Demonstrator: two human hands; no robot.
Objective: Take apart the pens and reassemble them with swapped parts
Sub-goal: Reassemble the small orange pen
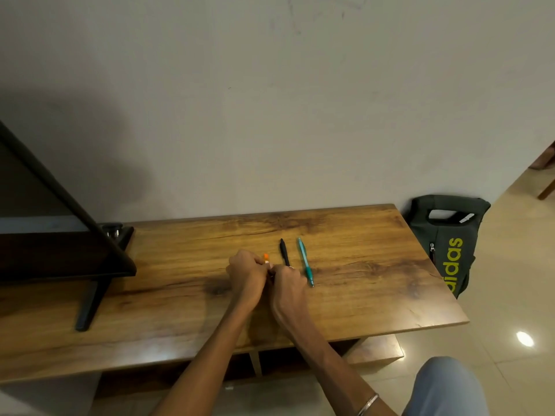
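Currently gripping one pen (266, 259) between both hands over the middle of the tabletop (375, 265). Left hand (246, 273) clenched around the far portion, with only an orange end and a pale band showing beyond the fingers. Right hand (286, 280) clenched on the near portion, knuckles touching those of the left; the joint itself hidden inside the grip.

Procedure, as judged: first pen in disassembly, separation not yet visible.
- Hold one half fixed; rotate the other about the pen's axis, not across it.
- Keep both hands low over the tabletop, so that a spring or refill, if released, drops close by.
- Pull apart straight once the thread frees.

Surroundings:
- Black pen (284, 252) lying just right of the hands, near end hidden behind the right hand; likely to roll if nudged.
- Teal pen (305, 261) lying a little farther right, apart from the black one, near tip just beside the right hand.
- Television (45, 205) on a slanted leg at far left, well apart.
- Dark bag (450, 241) on the floor off the right edge, well apart.
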